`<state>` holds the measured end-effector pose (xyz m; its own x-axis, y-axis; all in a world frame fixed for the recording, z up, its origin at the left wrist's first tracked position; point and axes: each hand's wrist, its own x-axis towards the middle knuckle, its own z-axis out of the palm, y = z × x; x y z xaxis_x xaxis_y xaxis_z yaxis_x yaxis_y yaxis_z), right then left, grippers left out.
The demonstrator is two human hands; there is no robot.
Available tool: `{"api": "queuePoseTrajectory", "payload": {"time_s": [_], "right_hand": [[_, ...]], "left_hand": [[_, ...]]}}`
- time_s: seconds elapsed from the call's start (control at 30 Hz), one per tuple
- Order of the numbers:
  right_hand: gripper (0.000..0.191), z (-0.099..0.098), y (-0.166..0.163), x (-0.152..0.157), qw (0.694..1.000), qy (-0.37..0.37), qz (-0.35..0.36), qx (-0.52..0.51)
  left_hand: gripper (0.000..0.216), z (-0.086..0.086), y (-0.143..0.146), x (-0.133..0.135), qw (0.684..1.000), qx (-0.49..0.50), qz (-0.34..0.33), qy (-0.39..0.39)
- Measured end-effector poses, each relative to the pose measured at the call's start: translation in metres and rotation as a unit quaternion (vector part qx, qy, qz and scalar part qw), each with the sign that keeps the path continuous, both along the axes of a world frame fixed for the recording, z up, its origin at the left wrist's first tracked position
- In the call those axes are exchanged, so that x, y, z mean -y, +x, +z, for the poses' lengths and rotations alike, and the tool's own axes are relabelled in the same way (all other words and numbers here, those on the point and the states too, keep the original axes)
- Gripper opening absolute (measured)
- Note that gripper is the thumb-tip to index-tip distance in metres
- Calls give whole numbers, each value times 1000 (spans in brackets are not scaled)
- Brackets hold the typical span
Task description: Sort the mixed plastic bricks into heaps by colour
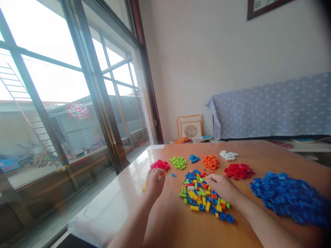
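Note:
My left hand (156, 182) is beside the near edge of a pile of pink toy bricks (160, 164), its fingers curled together. Whatever it may hold is too small to make out. A small blue piece (173, 175) lies alone to its right, and some yellow bricks (144, 186) are partly hidden behind that hand. At the right side of a mixed pile of toy bricks (198, 197), my right hand (219, 185) has its fingertips pinched together over the pieces. What is between them cannot be seen clearly. The mixed pile has blue round pieces and yellow, green, orange and red bricks.
Beyond the hands, sorted piles lie across the wooden table (178, 224): lime green (178, 163), blue (194, 158), orange (211, 162), white (228, 155) and red (239, 171). A large heap of blue pieces (287, 196) spreads at the right. Windows (64, 82) stand on the left.

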<state>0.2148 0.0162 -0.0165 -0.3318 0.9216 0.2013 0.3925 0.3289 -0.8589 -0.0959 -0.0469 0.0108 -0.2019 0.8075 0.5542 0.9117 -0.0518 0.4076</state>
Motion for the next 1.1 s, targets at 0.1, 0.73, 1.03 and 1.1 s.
{"api": "queuePoseTrajectory", "payload": {"time_s": [0.1, 0.73, 1.03, 1.1], "right_hand": [[31, 1, 0, 2, 1000, 21, -2, -4], [32, 4, 5, -4, 999, 46, -13, -4], [30, 4, 14, -15, 996, 18, -84, -27], [30, 3, 18, -19, 995, 22, -97, -22]], "left_hand": [[20, -14, -23, 15, 994, -33, 102, 1], [30, -34, -34, 13, 978, -69, 198, -22], [30, -5, 3, 2, 995, -91, 50, -9], [28, 2, 16, -4, 997, -76, 14, -7]]}}
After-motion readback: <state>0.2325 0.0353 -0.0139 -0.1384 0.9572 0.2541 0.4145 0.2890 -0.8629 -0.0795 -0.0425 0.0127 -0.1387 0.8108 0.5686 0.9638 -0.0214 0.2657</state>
